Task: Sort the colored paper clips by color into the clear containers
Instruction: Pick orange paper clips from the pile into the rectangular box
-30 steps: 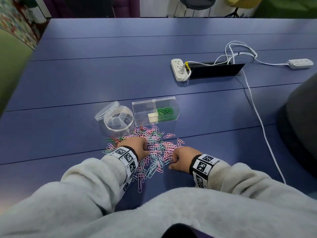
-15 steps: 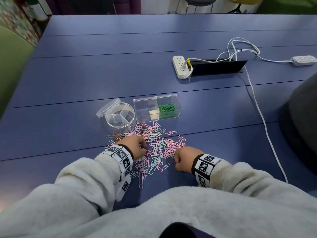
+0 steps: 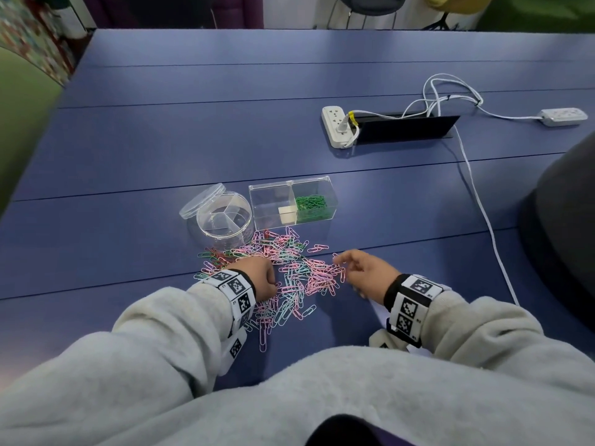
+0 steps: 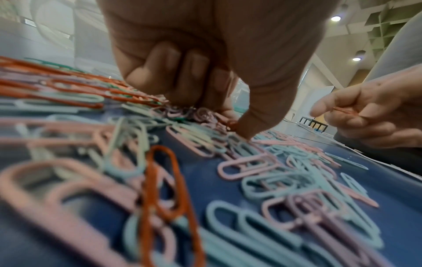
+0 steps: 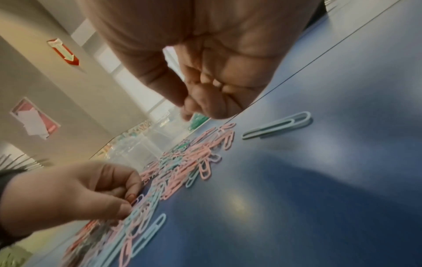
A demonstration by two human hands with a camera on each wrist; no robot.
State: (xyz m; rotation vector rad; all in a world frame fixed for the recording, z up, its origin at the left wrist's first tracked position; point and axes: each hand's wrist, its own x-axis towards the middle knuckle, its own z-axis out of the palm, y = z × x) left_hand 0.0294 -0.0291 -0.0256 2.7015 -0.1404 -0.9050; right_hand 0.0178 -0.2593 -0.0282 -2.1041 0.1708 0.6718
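Note:
A pile of pink, pale blue, green and red paper clips (image 3: 291, 272) lies on the blue table (image 3: 161, 140). My left hand (image 3: 269, 280) rests curled on the pile's left side, thumb and forefinger pinching a red clip (image 5: 130, 196). My right hand (image 3: 342, 260) hovers just above the pile's right edge and pinches a thin red clip (image 4: 342, 110). Behind the pile stand a round clear container (image 3: 225, 220) with dividers and a rectangular clear box (image 3: 273, 201). Green clips (image 3: 310, 206) fill the box's right compartment.
The round container's lid (image 3: 201, 201) leans against its left side. A white power strip (image 3: 336, 125), a black cable flap (image 3: 405, 128) and a white cable (image 3: 483, 204) lie at the back right. A dark object (image 3: 563, 226) stands at the right edge.
My right hand has lifted off the table at the pile's right edge and moved forward with a red clip pinched. My left hand stays on the pile.

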